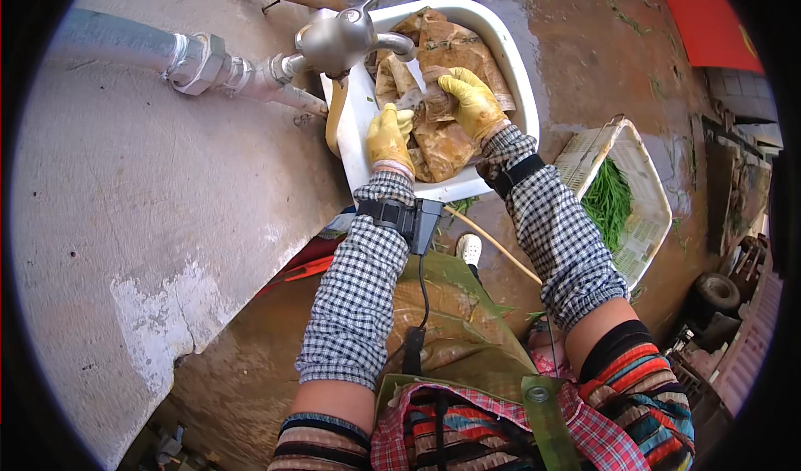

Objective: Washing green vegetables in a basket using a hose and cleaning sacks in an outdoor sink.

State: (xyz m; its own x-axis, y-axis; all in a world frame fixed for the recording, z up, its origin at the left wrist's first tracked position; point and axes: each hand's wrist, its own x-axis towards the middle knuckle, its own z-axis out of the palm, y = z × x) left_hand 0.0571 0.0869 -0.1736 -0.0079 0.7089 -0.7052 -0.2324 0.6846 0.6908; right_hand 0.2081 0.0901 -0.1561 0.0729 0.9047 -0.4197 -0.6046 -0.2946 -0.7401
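Under the running water of a metal tap (341, 42), my right hand (475, 100) in a yellow rubber glove grips a brown, roundish object (440, 98). Its exact kind cannot be made out. My left hand (389, 136), gloved alike, is just left of it with fingers curled and thumb raised. A pale, blurred patch by that thumb may be splashing water or a thin item, so I cannot tell whether the hand holds anything. Both hands are over a white basin (524, 52), where wet, mud-stained brown sheeting (463, 48) lies crumpled.
A thick pipe (119, 39) feeds the tap along a concrete ledge (156, 177) on the left. To the right, a tilted white plastic crate (647, 233) holds green leafy stalks (607, 202). A thin pole (494, 242) slants below the basin. The brown floor (582, 52) looks wet.
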